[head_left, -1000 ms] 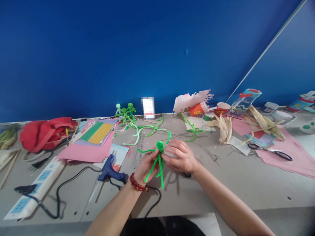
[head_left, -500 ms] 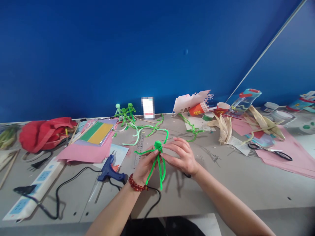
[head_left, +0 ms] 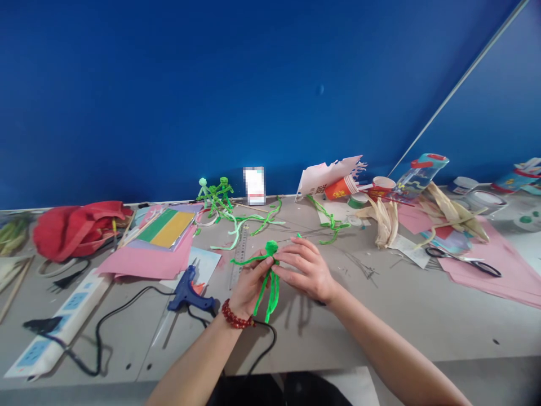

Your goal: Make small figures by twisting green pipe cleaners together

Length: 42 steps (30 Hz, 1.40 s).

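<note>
A bright green pipe-cleaner figure [head_left: 271, 248] with a round coiled head and long loose strands is held up above the table. My left hand [head_left: 252, 277], with a red bead bracelet at its wrist, pinches it just below the head. Two or more strands hang down between the hands, and one sticks out to the left. My right hand [head_left: 306, 269] has its fingers against the figure's right side; a green tip shows above those fingers. Behind stand several finished-looking pipe-cleaner figures [head_left: 217, 194], near loose pale green pipe cleaners [head_left: 236, 228] and a ruler [head_left: 240, 256].
Left of the hands lie a blue glue gun [head_left: 190, 293] with its black cord, a white power strip [head_left: 63, 324], pink paper [head_left: 147, 259] and a red bag [head_left: 80, 228]. To the right are scissors [head_left: 465, 260], corn husks [head_left: 384, 223] and paper cups [head_left: 342, 186]. A phone [head_left: 255, 186] leans on the blue wall.
The right-hand strand that stood up beside the head is now bent down behind my right fingers. The hanging strands have swung left and closer together. My left hand keeps its pinch.
</note>
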Tool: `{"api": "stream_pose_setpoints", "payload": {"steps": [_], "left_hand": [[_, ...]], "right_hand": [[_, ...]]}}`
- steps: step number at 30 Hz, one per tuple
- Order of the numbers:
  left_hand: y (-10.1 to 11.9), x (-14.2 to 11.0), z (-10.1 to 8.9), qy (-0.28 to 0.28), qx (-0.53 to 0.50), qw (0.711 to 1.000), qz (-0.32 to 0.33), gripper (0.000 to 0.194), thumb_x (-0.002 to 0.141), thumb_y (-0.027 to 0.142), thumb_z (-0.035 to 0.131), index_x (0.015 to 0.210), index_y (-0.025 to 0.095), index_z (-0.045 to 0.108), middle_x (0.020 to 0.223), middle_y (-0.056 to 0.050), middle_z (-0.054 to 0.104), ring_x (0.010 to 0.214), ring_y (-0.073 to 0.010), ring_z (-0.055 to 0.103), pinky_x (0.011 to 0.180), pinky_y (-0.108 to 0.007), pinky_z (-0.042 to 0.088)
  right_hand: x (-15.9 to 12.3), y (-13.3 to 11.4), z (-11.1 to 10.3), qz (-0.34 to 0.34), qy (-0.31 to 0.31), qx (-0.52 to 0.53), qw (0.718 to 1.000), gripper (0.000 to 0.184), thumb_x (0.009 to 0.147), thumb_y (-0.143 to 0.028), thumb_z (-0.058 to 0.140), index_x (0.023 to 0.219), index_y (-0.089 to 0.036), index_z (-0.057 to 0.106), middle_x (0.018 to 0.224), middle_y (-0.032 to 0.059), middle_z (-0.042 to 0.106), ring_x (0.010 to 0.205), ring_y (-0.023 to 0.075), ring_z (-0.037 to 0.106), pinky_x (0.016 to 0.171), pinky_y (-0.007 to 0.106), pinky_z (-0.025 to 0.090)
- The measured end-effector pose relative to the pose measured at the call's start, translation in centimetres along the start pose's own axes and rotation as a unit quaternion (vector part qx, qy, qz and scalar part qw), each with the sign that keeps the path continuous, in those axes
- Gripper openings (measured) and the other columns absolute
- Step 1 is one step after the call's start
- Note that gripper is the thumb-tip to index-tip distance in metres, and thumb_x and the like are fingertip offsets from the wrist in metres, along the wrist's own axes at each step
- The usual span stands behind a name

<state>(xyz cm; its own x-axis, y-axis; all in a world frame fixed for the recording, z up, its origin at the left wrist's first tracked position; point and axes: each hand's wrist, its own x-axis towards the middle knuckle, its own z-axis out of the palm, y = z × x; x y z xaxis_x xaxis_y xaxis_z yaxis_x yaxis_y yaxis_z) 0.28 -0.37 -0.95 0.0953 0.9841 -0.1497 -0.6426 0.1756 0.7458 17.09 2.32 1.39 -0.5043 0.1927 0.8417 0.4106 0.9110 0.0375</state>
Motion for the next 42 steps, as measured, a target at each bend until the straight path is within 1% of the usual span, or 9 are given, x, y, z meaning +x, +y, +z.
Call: {"api": "stream_pose_setpoints", "payload": {"steps": [4, 8, 12, 22, 26, 29, 35, 39, 42], "left_hand": [[-0.2, 0.2, -0.1, 0.009, 0.032, 0.999, 0.019, 0.016, 0.07, 0.026, 0.083, 0.075, 0.016, 0.071, 0.07, 0.002, 0.065, 0.063, -0.0083, 0.06, 0.058, -0.018, 0.046], [-0.2, 0.2, -0.1, 0.016, 0.051, 0.998, 0.043, 0.015, 0.071, 0.026, 0.081, 0.076, 0.016, 0.071, 0.073, 0.0, 0.067, 0.067, -0.0111, 0.061, 0.06, -0.021, 0.047], [0.0, -0.1, 0.1, 0.024, 0.079, 0.995, 0.064, 0.015, 0.073, 0.027, 0.08, 0.076, 0.016, 0.07, 0.075, -0.001, 0.068, 0.071, -0.0135, 0.062, 0.065, -0.023, 0.047], [-0.2, -0.4, 0.3, 0.035, 0.144, 0.981, 0.122, 0.017, 0.076, 0.032, 0.078, 0.082, 0.018, 0.072, 0.083, -0.002, 0.071, 0.082, -0.0157, 0.063, 0.079, -0.026, 0.048], [-0.2, -0.7, 0.4, 0.045, 0.169, 0.974, 0.141, 0.017, 0.075, 0.032, 0.078, 0.083, 0.018, 0.071, 0.084, -0.003, 0.071, 0.084, -0.0174, 0.063, 0.08, -0.027, 0.047], [0.0, -0.9, 0.7, 0.053, 0.174, 0.974, 0.139, 0.018, 0.073, 0.03, 0.08, 0.083, 0.019, 0.071, 0.079, -0.002, 0.069, 0.076, -0.0164, 0.061, 0.073, -0.027, 0.047], [0.2, -1.0, 1.2, 0.043, 0.151, 0.98, 0.123, 0.02, 0.07, 0.032, 0.082, 0.08, 0.019, 0.07, 0.07, 0.0, 0.065, 0.065, -0.0138, 0.055, 0.065, -0.026, 0.045], [0.1, -0.9, 0.9, 0.027, 0.159, 0.98, 0.12, 0.019, 0.073, 0.033, 0.08, 0.08, 0.018, 0.071, 0.07, 0.0, 0.064, 0.066, -0.0141, 0.054, 0.066, -0.027, 0.044], [0.1, -1.0, 0.7, 0.016, 0.17, 0.977, 0.128, 0.018, 0.075, 0.034, 0.078, 0.079, 0.019, 0.07, 0.071, 0.0, 0.063, 0.065, -0.0142, 0.054, 0.066, -0.027, 0.044]], "right_hand": [[-0.1, 0.0, 0.0, 0.004, 0.006, 0.03, 1.0, 0.015, 0.093, -0.015, 0.059, 0.098, -0.025, 0.069, 0.104, 0.0028, 0.075, 0.1, 0.0172, 0.067, 0.102, 0.041, 0.051], [-0.4, -0.2, 0.3, 0.038, 0.021, 0.056, 0.997, 0.017, 0.092, -0.019, 0.058, 0.103, -0.026, 0.069, 0.102, 0.0065, 0.072, 0.1, 0.0205, 0.066, 0.095, 0.043, 0.054], [-0.6, -0.7, 0.7, 0.063, 0.033, 0.054, 0.996, 0.021, 0.091, -0.019, 0.059, 0.107, -0.028, 0.069, 0.101, 0.0046, 0.072, 0.097, 0.0199, 0.067, 0.097, 0.045, 0.052], [-0.1, -1.4, 0.7, 0.074, 0.056, 0.033, 0.995, 0.025, 0.089, -0.013, 0.06, 0.111, -0.025, 0.065, 0.095, 0.0057, 0.074, 0.087, 0.0192, 0.067, 0.08, 0.036, 0.054], [-0.2, -1.3, 0.7, 0.085, 0.055, 0.044, 0.994, 0.023, 0.089, -0.014, 0.061, 0.109, -0.025, 0.064, 0.092, 0.0054, 0.074, 0.084, 0.019, 0.067, 0.079, 0.036, 0.054], [-0.4, -1.5, 0.9, 0.109, 0.062, 0.082, 0.989, 0.022, 0.089, -0.014, 0.059, 0.109, -0.023, 0.064, 0.091, 0.0067, 0.073, 0.084, 0.0202, 0.067, 0.079, 0.037, 0.055], [-0.8, -1.6, 1.6, 0.226, 0.097, 0.164, 0.955, 0.011, 0.089, -0.016, 0.059, 0.095, -0.022, 0.065, 0.082, 0.0049, 0.072, 0.076, 0.0192, 0.068, 0.07, 0.032, 0.055], [-0.9, -1.5, 1.9, 0.323, 0.106, 0.223, 0.914, 0.002, 0.086, -0.021, 0.063, 0.085, -0.021, 0.064, 0.076, 0.0019, 0.07, 0.069, 0.0164, 0.066, 0.066, 0.028, 0.055], [-1.0, -1.4, 2.1, 0.378, 0.109, 0.277, 0.877, 0.008, 0.085, -0.024, 0.067, 0.081, -0.02, 0.061, 0.075, 0.0017, 0.067, 0.07, 0.0155, 0.064, 0.066, 0.026, 0.053]]}}
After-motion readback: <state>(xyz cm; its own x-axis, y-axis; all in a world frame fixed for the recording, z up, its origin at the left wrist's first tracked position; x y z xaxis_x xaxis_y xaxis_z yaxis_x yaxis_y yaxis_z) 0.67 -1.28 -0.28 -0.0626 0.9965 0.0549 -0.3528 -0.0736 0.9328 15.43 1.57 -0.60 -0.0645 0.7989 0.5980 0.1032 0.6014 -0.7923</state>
